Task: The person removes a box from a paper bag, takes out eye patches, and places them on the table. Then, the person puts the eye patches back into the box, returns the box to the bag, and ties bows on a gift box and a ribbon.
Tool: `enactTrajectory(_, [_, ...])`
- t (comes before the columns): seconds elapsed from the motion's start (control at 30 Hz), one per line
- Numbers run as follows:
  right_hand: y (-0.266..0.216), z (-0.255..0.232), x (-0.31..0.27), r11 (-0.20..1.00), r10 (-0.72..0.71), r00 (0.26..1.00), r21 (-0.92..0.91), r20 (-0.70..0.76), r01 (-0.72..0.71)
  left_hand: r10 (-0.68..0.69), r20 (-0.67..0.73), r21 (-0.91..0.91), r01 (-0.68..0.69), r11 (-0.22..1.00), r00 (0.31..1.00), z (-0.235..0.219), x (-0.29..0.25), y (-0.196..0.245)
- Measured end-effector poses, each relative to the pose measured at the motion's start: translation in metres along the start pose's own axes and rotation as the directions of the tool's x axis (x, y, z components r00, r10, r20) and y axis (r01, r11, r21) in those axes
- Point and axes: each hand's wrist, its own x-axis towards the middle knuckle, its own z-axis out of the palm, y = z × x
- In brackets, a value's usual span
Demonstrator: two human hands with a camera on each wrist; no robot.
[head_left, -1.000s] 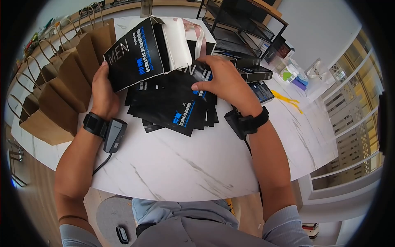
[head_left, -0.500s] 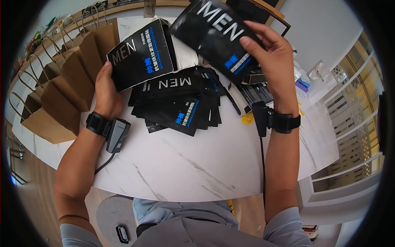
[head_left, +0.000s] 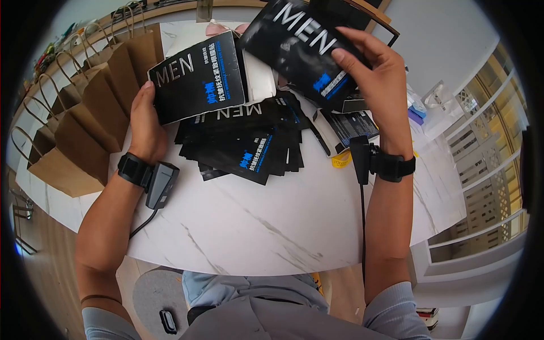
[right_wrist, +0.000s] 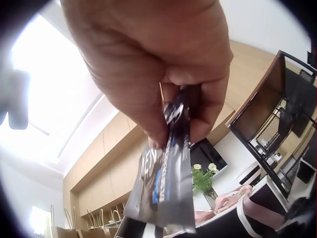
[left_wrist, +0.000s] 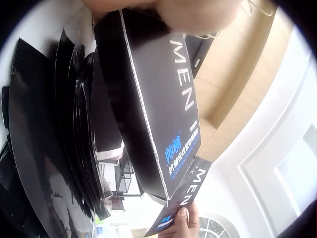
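The left hand [head_left: 148,126] grips a black box [head_left: 198,79] marked MEN by its left end, tilted above the table, with its white flap open on the right. Pinched between the thumb and fingers of the right hand [head_left: 382,85] is a black sachet [head_left: 306,54], raised beside the box's open end. In the right wrist view the same sachet [right_wrist: 166,188] hangs edge-on below the fingers. Under the box lies a fanned pile of black sachets [head_left: 238,147]. The left wrist view shows the box [left_wrist: 158,104] close up, the pile [left_wrist: 44,144] beside it.
Several brown paper bags [head_left: 73,144] with handles line the table's left side. Right of the pile lie black boxes [head_left: 348,129] and a yellow band [head_left: 341,160]. A clear plastic container [head_left: 445,110] stands at the right. Pink ribbon [head_left: 221,28] shows behind the box.
From the pile, the right hand has lifted a sachet up and to the right. The left hand's box has shifted slightly right and turned its printed face more toward the head view.
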Motion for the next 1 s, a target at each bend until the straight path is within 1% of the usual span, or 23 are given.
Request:
enactTrajectory(0.07, [0.000, -0.002, 0.002, 0.996, 0.028, 0.991, 0.084, -0.134, -0.017, 0.002, 0.001, 0.002, -0.002, 1.000, 1.000, 0.000, 0.000, 0.001])
enactTrajectory(0.1, [0.001, -0.003, 0.002, 0.996, 0.028, 0.991, 0.084, -0.134, -0.016, 0.005, 0.009, -0.002, -0.005, 1.000, 1.000, 0.001, -0.001, 0.001])
enactTrajectory(0.17, [0.001, -0.007, -0.002, 1.000, 0.014, 0.995, -0.008, 0.095, -0.013, 0.005, 0.022, -0.006, -0.005, 1.000, 1.000, 0.002, -0.001, 0.000])
enactTrajectory(0.2, [0.001, -0.006, -0.002, 0.998, 0.059, 0.978, 0.019, 0.202, -0.064, -0.003, 0.027, -0.020, 0.004, 1.000, 1.000, 0.001, 0.000, -0.001])
enactTrajectory(0.23, [0.003, -0.005, -0.001, 0.993, -0.015, 0.964, -0.109, 0.264, 0.045, -0.012, 0.032, -0.033, 0.013, 0.999, 0.999, 0.000, 0.001, -0.002])
enactTrajectory(0.3, [0.002, 0.000, -0.003, 0.995, 0.014, 0.958, -0.097, 0.287, 0.015, -0.013, 0.046, 0.003, 0.013, 1.000, 0.999, -0.002, 0.002, -0.002])
enactTrajectory(0.43, [-0.003, 0.002, -0.002, 0.994, 0.034, 0.947, -0.111, 0.318, 0.001, 0.004, 0.069, 0.071, -0.009, 0.997, 0.998, 0.003, -0.004, 0.002])
enactTrajectory(0.5, [0.001, 0.002, -0.002, 0.988, 0.001, 0.935, -0.144, 0.355, 0.053, 0.001, 0.081, 0.078, -0.008, 0.997, 0.997, 0.008, -0.008, 0.005])
enactTrajectory(0.53, [0.003, 0.005, -0.004, 0.988, 0.005, 0.935, -0.146, 0.355, 0.050, -0.002, 0.095, 0.086, -0.006, 0.996, 0.996, 0.009, -0.009, 0.005])
enactTrajectory(0.6, [0.004, 0.016, -0.006, 0.994, -0.093, 0.926, -0.014, 0.365, 0.105, -0.008, 0.109, 0.084, -0.001, 0.996, 0.994, 0.009, -0.009, 0.004])
enactTrajectory(0.63, [0.002, 0.016, -0.007, 0.995, -0.092, 0.926, -0.013, 0.366, 0.104, -0.009, 0.119, 0.083, 0.000, 0.997, 0.993, 0.009, -0.008, 0.004])
enactTrajectory(0.7, [-0.005, 0.014, -0.004, 0.970, 0.087, 0.957, -0.243, 0.276, -0.018, -0.009, 0.091, 0.084, 0.001, 0.997, 0.996, 0.005, -0.006, 0.003])
enactTrajectory(0.73, [-0.003, 0.014, -0.003, 0.950, 0.040, 0.980, -0.311, 0.197, 0.024, -0.008, 0.068, 0.081, 0.003, 0.997, 0.998, 0.003, -0.005, 0.002])
enactTrajectory(0.77, [-0.005, 0.010, -0.003, 0.950, 0.036, 0.979, -0.311, 0.201, 0.029, -0.006, 0.064, 0.078, 0.001, 0.997, 0.998, 0.002, -0.004, 0.001])
enactTrajectory(0.8, [-0.009, 0.005, -0.003, 0.953, 0.243, 0.939, -0.238, 0.244, -0.185, 0.012, 0.080, 0.096, -0.019, 0.995, 0.997, 0.001, -0.003, 0.000])
enactTrajectory(0.83, [-0.013, 0.002, -0.002, 0.901, 0.433, 0.850, -0.174, 0.300, -0.397, 0.028, 0.097, 0.114, -0.039, 0.993, 0.995, 0.001, -0.002, 0.000])
enactTrajectory(0.87, [-0.007, 0.001, -0.003, 0.933, 0.341, 0.870, -0.016, 0.356, -0.359, 0.028, 0.097, 0.112, -0.039, 0.993, 0.995, 0.002, -0.003, 0.000])
enactTrajectory(0.9, [-0.006, 0.005, -0.005, 0.932, 0.344, 0.869, -0.017, 0.355, -0.361, 0.012, 0.078, 0.083, -0.018, 0.996, 0.997, 0.005, -0.005, 0.002])
enactTrajectory(0.93, [-0.006, 0.014, -0.007, 0.940, 0.231, 0.902, 0.156, 0.364, -0.303, -0.008, 0.060, 0.055, 0.005, 0.999, 0.998, 0.007, -0.008, 0.002])
enactTrajectory(0.97, [-0.007, 0.023, -0.008, 0.915, 0.115, 0.929, 0.327, 0.351, -0.237, -0.012, 0.062, 0.057, 0.009, 0.998, 0.998, 0.009, -0.009, 0.003])
enactTrajectory(1.0, [-0.007, 0.031, -0.008, 0.903, 0.093, 0.929, 0.362, 0.357, -0.230, -0.019, 0.060, 0.056, 0.015, 0.998, 0.998, 0.010, -0.010, 0.004])
